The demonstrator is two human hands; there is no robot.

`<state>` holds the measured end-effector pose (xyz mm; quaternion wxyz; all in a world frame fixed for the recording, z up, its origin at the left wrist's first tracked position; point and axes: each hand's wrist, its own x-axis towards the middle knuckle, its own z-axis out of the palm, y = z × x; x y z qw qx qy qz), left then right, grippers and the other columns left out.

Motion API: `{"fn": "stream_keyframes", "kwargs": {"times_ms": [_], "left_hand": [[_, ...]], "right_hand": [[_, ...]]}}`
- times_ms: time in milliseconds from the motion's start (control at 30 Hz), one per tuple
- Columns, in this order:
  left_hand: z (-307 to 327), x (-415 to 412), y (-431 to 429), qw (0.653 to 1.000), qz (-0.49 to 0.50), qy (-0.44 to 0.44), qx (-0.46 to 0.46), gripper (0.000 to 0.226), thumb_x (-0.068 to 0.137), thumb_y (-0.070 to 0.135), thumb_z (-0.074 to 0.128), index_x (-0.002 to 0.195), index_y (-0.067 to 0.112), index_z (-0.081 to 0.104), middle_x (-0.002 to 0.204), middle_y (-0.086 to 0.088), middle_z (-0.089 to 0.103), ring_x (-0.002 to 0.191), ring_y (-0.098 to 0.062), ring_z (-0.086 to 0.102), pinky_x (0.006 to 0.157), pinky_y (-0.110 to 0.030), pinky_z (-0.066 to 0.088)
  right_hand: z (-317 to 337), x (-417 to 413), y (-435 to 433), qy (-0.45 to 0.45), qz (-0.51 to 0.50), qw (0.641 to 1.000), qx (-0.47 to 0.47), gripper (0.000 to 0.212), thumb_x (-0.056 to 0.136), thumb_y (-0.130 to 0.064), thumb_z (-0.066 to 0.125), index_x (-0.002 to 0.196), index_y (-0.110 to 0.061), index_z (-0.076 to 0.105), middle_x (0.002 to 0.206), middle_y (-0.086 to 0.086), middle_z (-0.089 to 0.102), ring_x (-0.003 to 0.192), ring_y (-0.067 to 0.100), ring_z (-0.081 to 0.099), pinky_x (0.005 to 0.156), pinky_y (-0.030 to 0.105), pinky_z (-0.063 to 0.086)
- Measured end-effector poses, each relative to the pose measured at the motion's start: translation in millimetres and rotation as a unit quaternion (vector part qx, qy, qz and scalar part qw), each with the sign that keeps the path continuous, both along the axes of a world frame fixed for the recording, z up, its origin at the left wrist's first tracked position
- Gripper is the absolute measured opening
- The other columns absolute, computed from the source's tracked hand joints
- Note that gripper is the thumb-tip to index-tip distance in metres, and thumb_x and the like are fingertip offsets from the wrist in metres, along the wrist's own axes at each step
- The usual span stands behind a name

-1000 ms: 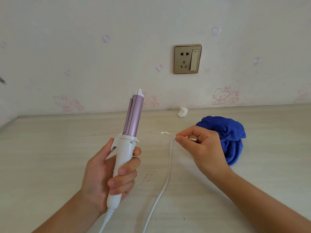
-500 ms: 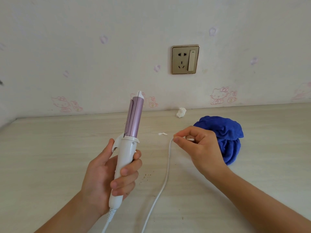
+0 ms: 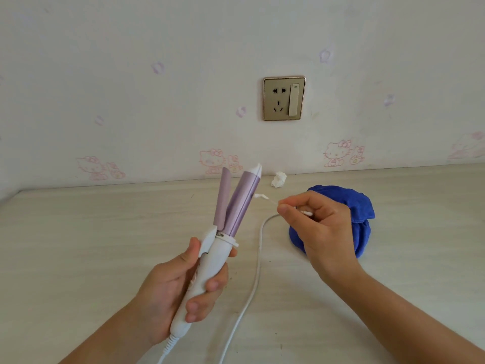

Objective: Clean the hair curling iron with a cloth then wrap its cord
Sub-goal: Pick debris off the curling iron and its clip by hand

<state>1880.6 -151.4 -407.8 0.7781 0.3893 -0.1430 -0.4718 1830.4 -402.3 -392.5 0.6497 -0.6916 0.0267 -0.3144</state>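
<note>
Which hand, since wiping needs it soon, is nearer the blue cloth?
Right. The right hand, pinching a cotton swab, hovers directly in front of the blue cloth, overlapping it in view; the left hand grips the curling iron well off to the cloth's left.

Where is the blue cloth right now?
Head view: the blue cloth lies bunched on the table, right of centre, just behind the right hand, with the white cord to its left.
</note>
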Motion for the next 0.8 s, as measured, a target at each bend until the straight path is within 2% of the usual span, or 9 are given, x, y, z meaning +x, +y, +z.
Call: {"fn": "stream_keyframes", "kwargs": {"times_ms": [67, 200, 333, 467, 567, 633, 700, 800], "left_hand": [[-1, -3, -3, 0.997, 0.027, -0.035, 0.058, 0.066, 0.088, 0.054, 0.059, 0.122, -0.003, 0.064, 0.073, -0.015, 0.046, 0.038, -0.012, 0.037, 0.037, -0.022, 0.032], [-3, -6, -8, 0.984, 0.061, -0.123, 0.112, 0.093, 0.07, 0.066, 0.084, 0.123, -0.005, 0.057, 0.071, -0.015, 0.05, 0.035, -0.013, 0.036, 0.038, -0.02, 0.034], [-4, -9, -10, 0.966, 0.078, -0.204, 0.138, 0.076, 0.071, 0.073, 0.078, 0.108, 0.009, 0.064, 0.072, -0.014, 0.053, 0.035, -0.014, 0.038, 0.039, -0.02, 0.035], [-5, -12, -10, 0.962, 0.094, -0.212, 0.143, 0.057, 0.089, 0.063, 0.061, 0.114, 0.012, 0.067, 0.071, -0.015, 0.054, 0.035, -0.015, 0.038, 0.038, -0.02, 0.036], [-5, -11, -9, 0.968, 0.089, -0.183, 0.148, 0.058, 0.084, 0.059, 0.059, 0.111, 0.008, 0.067, 0.071, -0.017, 0.053, 0.034, -0.016, 0.037, 0.038, -0.02, 0.036], [-5, -14, -10, 0.96, 0.078, -0.213, 0.166, 0.06, 0.086, 0.061, 0.06, 0.109, 0.005, 0.063, 0.072, -0.015, 0.054, 0.036, -0.016, 0.038, 0.039, -0.021, 0.036], [-7, -20, -14, 0.944, 0.08, -0.258, 0.191, 0.053, 0.088, 0.064, 0.061, 0.104, 0.013, 0.066, 0.073, -0.012, 0.056, 0.038, -0.016, 0.039, 0.04, -0.022, 0.035], [-7, -21, -15, 0.934, 0.119, -0.269, 0.202, 0.049, 0.086, 0.065, 0.063, 0.106, 0.02, 0.07, 0.073, -0.013, 0.055, 0.039, -0.017, 0.038, 0.039, -0.023, 0.033]], "right_hand": [[2, -2, 1, -0.026, -0.011, 1.0, 0.013, 0.003, 0.081, -0.025, 0.077, 0.078, -0.025, 0.077, 0.059, 0.021, 0.042, 0.052, 0.017, 0.035, 0.05, 0.02, 0.034], [-3, -5, 7, -0.03, 0.008, 0.999, -0.043, 0.009, 0.088, -0.013, 0.075, 0.081, -0.018, 0.075, 0.054, 0.018, 0.044, 0.047, 0.012, 0.034, 0.048, 0.018, 0.032], [-9, -3, 10, -0.002, 0.018, 0.998, -0.066, 0.014, 0.091, -0.005, 0.074, 0.081, -0.015, 0.074, 0.049, 0.012, 0.046, 0.044, 0.008, 0.035, 0.047, 0.017, 0.033], [-20, -10, 33, -0.001, 0.083, 0.988, -0.131, 0.009, 0.086, -0.01, 0.074, 0.079, -0.015, 0.076, 0.047, -0.008, 0.041, 0.045, 0.003, 0.034, 0.049, 0.017, 0.033], [-18, -7, 31, 0.001, 0.053, 0.988, -0.143, 0.01, 0.086, -0.013, 0.074, 0.077, -0.017, 0.075, 0.046, -0.009, 0.04, 0.045, 0.004, 0.034, 0.049, 0.018, 0.034], [-11, 0, 14, 0.011, -0.003, 0.995, -0.099, 0.016, 0.087, -0.011, 0.074, 0.074, -0.019, 0.071, 0.045, -0.007, 0.038, 0.044, 0.006, 0.032, 0.049, 0.019, 0.033], [-8, 3, 1, 0.025, -0.028, 0.996, -0.084, 0.018, 0.09, -0.007, 0.074, 0.076, -0.019, 0.073, 0.046, 0.002, 0.038, 0.044, 0.009, 0.033, 0.048, 0.022, 0.033], [-16, -3, 17, 0.023, 0.032, 0.988, -0.147, 0.011, 0.087, -0.011, 0.075, 0.078, -0.017, 0.075, 0.046, -0.004, 0.041, 0.044, 0.005, 0.035, 0.047, 0.028, 0.037]]}}
